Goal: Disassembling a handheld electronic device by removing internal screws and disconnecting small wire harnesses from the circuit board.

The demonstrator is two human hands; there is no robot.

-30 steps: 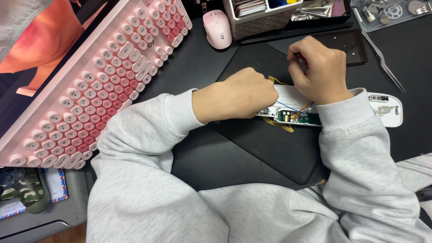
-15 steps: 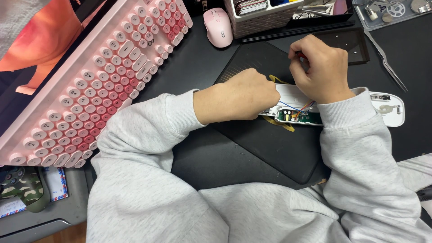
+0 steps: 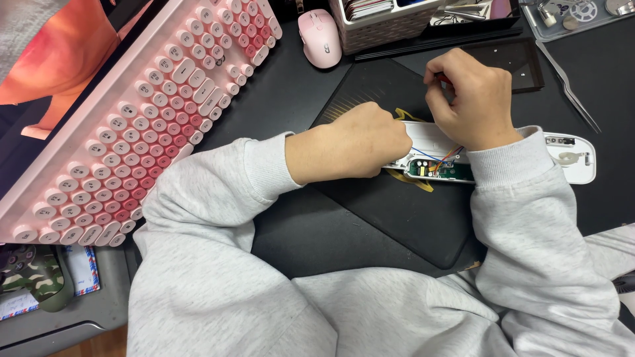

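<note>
A long white device lies opened on a black mat, showing a green circuit board with blue, red and orange wires. Yellow strips stick out from under it. My left hand is closed in a fist and presses on the device's left end. My right hand hovers over the middle of the device, fingers pinched on a small thin tool with a red tip; most of the tool is hidden. Both arms wear grey sleeves.
A pink keyboard lies slanted at the left, a pink mouse behind the mat. A woven organiser basket, a small dark tray, metal tweezers and a tray of small parts stand at the back right.
Both hands stay almost where they were on the device; only slight shifts of the right hand's fingers and of the view.
</note>
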